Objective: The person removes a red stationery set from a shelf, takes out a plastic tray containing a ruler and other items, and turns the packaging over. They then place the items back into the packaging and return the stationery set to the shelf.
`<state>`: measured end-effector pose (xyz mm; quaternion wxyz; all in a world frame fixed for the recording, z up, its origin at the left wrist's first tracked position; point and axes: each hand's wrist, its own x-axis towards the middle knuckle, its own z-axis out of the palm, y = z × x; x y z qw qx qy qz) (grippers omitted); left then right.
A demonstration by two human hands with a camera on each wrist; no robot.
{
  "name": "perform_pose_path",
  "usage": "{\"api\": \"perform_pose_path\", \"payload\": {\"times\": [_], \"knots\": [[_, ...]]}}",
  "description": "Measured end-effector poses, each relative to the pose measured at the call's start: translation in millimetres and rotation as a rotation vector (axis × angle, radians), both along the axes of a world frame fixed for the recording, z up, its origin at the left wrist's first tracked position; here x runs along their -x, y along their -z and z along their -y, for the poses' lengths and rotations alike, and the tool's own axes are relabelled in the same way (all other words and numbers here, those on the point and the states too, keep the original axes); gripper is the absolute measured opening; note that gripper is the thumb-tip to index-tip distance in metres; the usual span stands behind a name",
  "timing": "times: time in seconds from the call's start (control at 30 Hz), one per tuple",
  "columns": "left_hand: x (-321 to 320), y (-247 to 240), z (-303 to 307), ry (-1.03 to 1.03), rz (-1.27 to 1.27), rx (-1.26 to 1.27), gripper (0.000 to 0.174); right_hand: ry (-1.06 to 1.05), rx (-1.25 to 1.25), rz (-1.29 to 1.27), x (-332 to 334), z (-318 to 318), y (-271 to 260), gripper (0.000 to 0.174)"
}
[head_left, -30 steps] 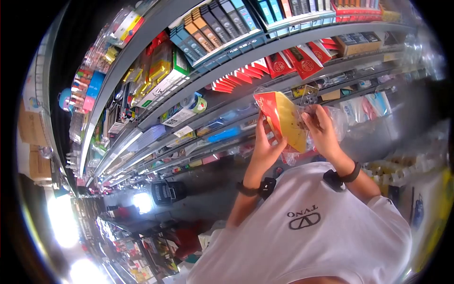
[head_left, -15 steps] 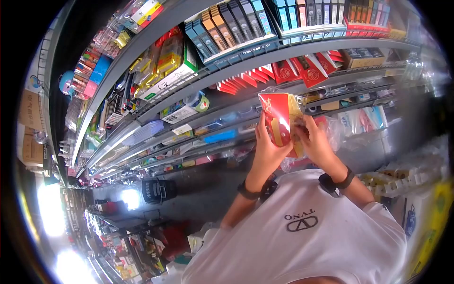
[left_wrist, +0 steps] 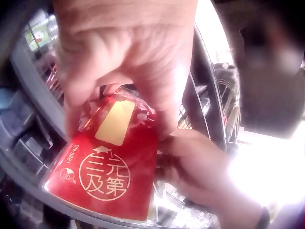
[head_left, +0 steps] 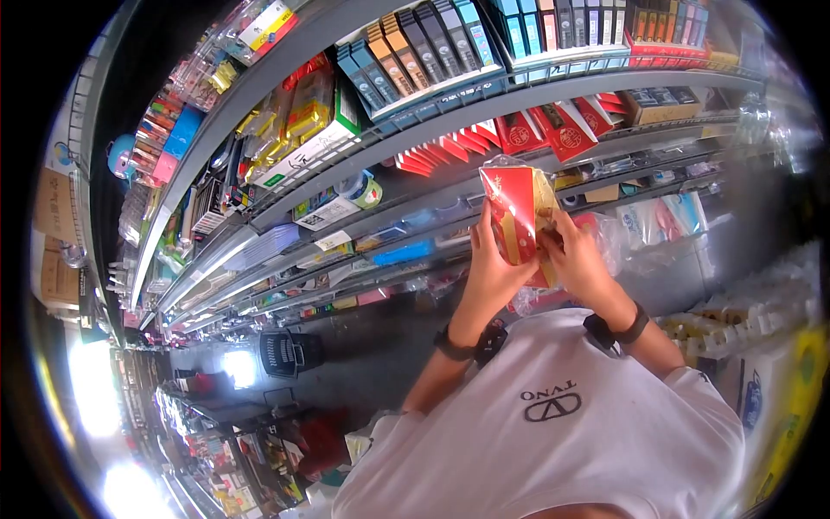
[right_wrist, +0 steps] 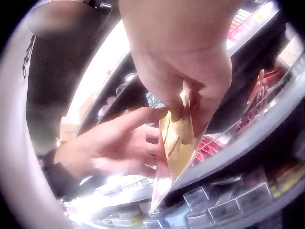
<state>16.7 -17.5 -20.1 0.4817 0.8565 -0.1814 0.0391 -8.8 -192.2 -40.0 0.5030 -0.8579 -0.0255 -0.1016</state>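
Observation:
Between both hands, in front of the chest, is a red card packet (head_left: 516, 195) in a clear plastic sleeve. In the left wrist view the red packet (left_wrist: 107, 176) shows gold characters in a ring, a gold panel and "20cm". My left hand (head_left: 499, 275) grips its red side, thumb toward the body and fingers along the far edge. On the gold-coloured side my right hand (head_left: 584, 266) pinches the edge. The right wrist view shows this gold inner face (right_wrist: 178, 150) standing apart from the red side, with right fingertips on it.
Metal shelves (head_left: 415, 138) run across the front. A row of red packets (head_left: 450, 145) lies on one tier, under boxed goods (head_left: 424, 43). Down the aisle a black basket (head_left: 290, 352) stands on the floor. Plastic-wrapped goods (head_left: 661, 208) sit on a lower shelf at right.
The packet has turned from its gold side to its red side, with both hands still on it. In the last half second it shifts slightly right; the head view has also shifted.

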Motion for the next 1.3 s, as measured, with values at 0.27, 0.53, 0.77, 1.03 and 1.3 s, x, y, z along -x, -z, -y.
{"api": "perform_pose_path", "payload": {"times": [0.27,0.53,0.77,1.03,1.3], "knots": [[-1.0,7.4,4.4,-0.038,-0.166,0.095,0.103,0.057,0.045,-0.162,-2.2,-3.2,-25.3,0.024],[-0.1,1.8,2.7,0.011,-0.166,0.101,0.105,-0.023,0.052,-0.128,-8.3,3.1,-15.1,0.016],[3.5,1.9,6.4,-0.011,-0.164,0.034,0.105,-0.025,0.075,-0.002,-8.9,5.1,-19.9,0.017],[-4.4,16.2,4.9,-0.020,-0.164,-0.001,0.104,0.038,-0.297,-0.305,-15.4,4.5,-4.3,0.021],[-5.9,27.3,4.8,-0.016,-0.178,-0.018,0.106,-0.070,-0.521,-0.348,-18.4,8.3,11.8,0.020]]}}
